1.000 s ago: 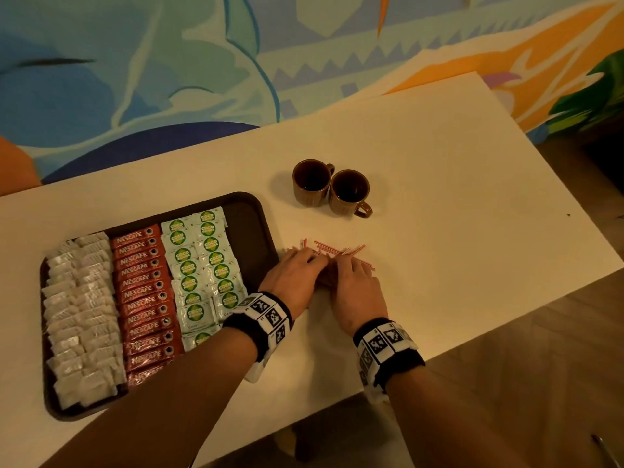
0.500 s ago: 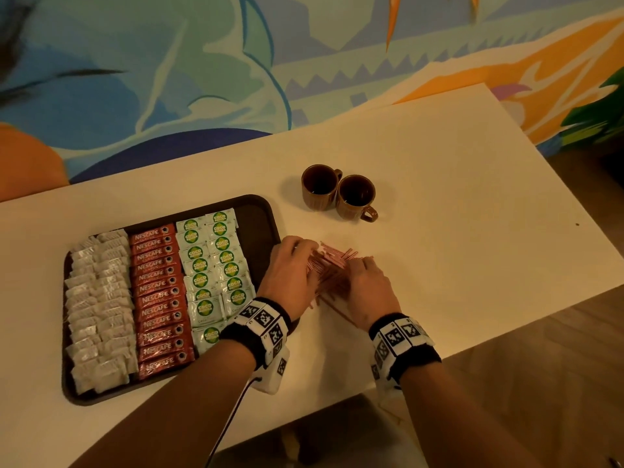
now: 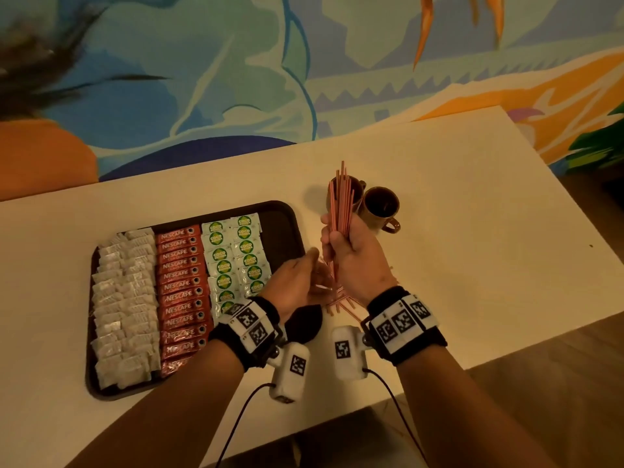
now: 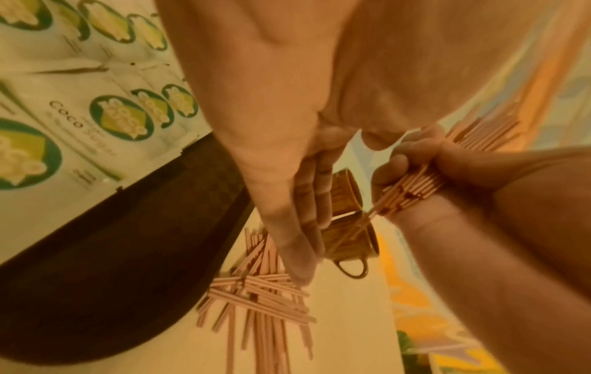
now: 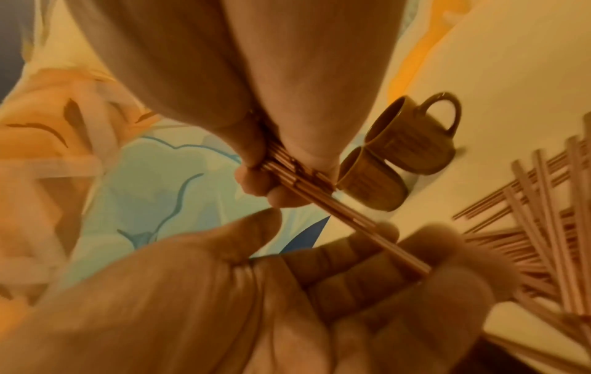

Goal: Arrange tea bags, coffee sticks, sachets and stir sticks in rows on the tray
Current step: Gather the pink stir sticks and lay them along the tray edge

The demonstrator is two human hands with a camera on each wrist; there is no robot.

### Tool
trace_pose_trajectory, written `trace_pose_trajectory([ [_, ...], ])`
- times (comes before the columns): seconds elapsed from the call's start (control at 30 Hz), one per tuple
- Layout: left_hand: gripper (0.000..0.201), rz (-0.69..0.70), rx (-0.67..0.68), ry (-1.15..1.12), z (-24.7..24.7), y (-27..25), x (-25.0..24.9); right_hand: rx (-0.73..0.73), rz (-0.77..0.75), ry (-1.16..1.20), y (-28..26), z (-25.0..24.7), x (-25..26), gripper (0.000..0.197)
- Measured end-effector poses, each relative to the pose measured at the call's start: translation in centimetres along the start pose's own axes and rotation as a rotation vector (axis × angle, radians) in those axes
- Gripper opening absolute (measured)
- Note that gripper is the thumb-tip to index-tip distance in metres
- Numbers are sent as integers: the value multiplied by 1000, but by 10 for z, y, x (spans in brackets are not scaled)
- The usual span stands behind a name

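Observation:
My right hand point(image 3: 341, 246) grips a bundle of red stir sticks point(image 3: 341, 201) upright above the table, their tips fanning upward. In the right wrist view the bundle of stir sticks point(image 5: 323, 200) runs from my curled fingers down to my left palm. My left hand point(image 3: 300, 278) is open with straight fingers just left of the bundle's lower end. More loose stir sticks point(image 4: 255, 291) lie crossed on the table under both hands. The dark tray point(image 3: 280, 228) holds rows of white tea bags point(image 3: 125, 298), red coffee sticks point(image 3: 182, 285) and green-and-white sachets point(image 3: 236, 255).
Two brown mugs point(image 3: 380, 207) stand side by side on the table behind the raised sticks. The tray's right strip is bare beside the sachets. The table's point(image 3: 472, 231) front edge runs close beneath my wrists. A painted wall lies behind.
Both hands were flat on the pile of sticks on the table. Now my right hand has lifted a bundle upright, and my left hand has opened beside its lower end.

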State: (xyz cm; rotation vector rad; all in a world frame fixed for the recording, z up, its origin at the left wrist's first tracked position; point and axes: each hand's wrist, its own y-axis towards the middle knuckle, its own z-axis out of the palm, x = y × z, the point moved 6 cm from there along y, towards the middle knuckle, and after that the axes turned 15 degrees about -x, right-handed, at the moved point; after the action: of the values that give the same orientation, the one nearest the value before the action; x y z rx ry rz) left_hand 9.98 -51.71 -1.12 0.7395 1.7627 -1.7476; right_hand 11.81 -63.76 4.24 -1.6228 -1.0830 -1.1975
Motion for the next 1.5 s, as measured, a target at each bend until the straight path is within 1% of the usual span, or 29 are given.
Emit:
trace_pose_trajectory([
  [0.07, 67, -61, 37, -78, -6, -7, -7, 5, -32, 18, 0, 15, 6, 27],
  [0.13, 77, -91, 62, -121, -17, -10, -15, 1, -60, 42, -2, 27, 13, 26],
  [0.3, 89, -133, 118, -72, -39, -11, -19, -15, -105, 100, -7, 45, 26, 24],
  [0.37, 85, -134, 135, -133, -46, -11, -20, -5, -105, 111, -9, 51, 28, 25],
  [0.43, 76, -119, 156, -222, -52, -12, -26, 14, -78, 94, -13, 61, 26, 26],
  [0.5, 72, -114, 137, -287, -58, -10, -31, 29, -63, 67, -19, 71, 22, 26],
  [0.57, 73, -109, 100, -319, -65, -7, -34, 45, -48, 63, -24, 79, 18, 27],
  [0.67, 70, -92, 81, -313, -72, -9, -37, 47, -41, 52, -28, 86, 17, 28],
  [0.8, 55, -98, 84, -321, -81, -12, -38, 45, -57, 26, -31, 90, 19, 27],
  [0.9, 55, -97, 86, -297, -88, -13, -39, 38, -110, -18, -35, 91, 22, 20],
  [0.97, 48, -94, 71, -276, -91, -13, -38, 25, -153, -57, -38, 93, 25, 18],
  [1.07, 60, -87, 72, -243, -95, -13, -36, 14, -196, -92, -43, 99, 27, 20],
  [1.17, 66, -76, 122, -202, -97, -15, -34, -5, -215, -114, -46, 102, 27, 20],
  [1.27, 63, 10, 132, -115, -103, -21, -39, 5, -224, -129, -47, 103, 28, 22],
  [1.37, 59, 142, 138, -123, -108, -31, -55, 56, -208, -166, -49, 110, 23, 20],
  [1.43, 55, 234, 111, -119, -110, -33, -67, 81, -188, -178, -50, 116, 18, 20],
  [1.5, 45, 338, 41, -76, -113, -31, -74, 95, -180, -197, -51, 120, 14, 30],
])
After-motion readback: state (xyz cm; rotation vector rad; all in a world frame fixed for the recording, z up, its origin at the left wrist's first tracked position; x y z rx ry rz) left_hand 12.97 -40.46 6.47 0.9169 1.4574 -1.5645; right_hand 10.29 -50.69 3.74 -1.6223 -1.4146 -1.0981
